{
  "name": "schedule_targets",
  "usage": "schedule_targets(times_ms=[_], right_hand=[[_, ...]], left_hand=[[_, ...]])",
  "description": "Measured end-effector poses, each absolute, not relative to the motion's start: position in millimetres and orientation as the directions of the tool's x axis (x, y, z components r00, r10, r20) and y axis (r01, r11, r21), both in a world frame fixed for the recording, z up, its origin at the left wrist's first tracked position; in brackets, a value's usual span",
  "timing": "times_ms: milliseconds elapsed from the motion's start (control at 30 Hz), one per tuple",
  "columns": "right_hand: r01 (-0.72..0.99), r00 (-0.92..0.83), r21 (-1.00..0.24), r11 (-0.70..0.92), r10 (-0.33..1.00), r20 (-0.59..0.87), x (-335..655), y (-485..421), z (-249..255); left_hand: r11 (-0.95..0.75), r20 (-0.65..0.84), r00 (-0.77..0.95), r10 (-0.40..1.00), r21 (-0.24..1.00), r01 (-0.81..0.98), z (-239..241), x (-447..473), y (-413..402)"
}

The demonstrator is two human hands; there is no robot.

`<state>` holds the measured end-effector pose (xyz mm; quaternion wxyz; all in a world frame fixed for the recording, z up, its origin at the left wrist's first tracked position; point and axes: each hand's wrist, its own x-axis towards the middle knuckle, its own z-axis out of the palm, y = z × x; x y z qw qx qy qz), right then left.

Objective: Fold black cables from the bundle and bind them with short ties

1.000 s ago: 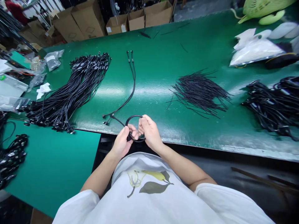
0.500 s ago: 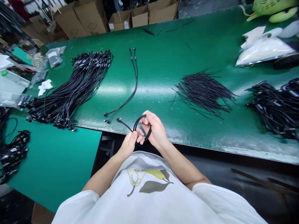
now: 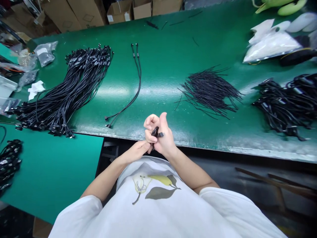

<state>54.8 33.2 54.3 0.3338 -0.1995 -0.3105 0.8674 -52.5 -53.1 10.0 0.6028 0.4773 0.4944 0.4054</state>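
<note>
White shirt front (image 3: 193, 208) nearest, pear print across it. Just beyond it, left hand (image 3: 137, 151) reaches in, fingertips drawn together at the lower end of a small black cable bundle (image 3: 155, 132); they are partly hidden, so whether they pinch it I cannot tell. Right hand (image 3: 165, 140) holds the bundle against its palm, lower fingers curled round it, thumb raised clear; a dark connector (image 3: 160, 135) pokes out across the palm. Change noted: half a second ago the cable stands as an open ring between both hands; now no ring shows and it sits compact in the right hand. For the work, I judge the coiling largely done, the bundle not visibly tied (fingers cover much of it, so a tie could be hidden). Past the near edge of the green table (image 3: 160, 89), a pair of loose cables (image 3: 139, 79) lies curved; to its right, a heap of thin black strands (image 3: 210, 92), and farther right a mound of black cables (image 3: 284, 105). Left of the pair, a long sheaf of cables (image 3: 79, 82). Farthest off, cardboard boxes (image 3: 86, 13) line the table's far side.
</note>
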Motion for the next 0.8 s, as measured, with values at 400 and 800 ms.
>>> schedule_targets(times_ms=[400,800], right_hand=[[-0.54,-0.498,-0.727,-0.425,0.857,-0.131,49.0,43.9,57.2],[-0.385,-0.505,-0.894,-0.229,0.863,-0.004,66.3,73.2,41.3]], left_hand=[[0.161,-0.158,-0.053,0.986,0.985,0.067,8.5,-42.5,-31.1],[0.482,-0.392,0.28,0.876,0.703,-0.523,22.2,-41.5,-33.1]])
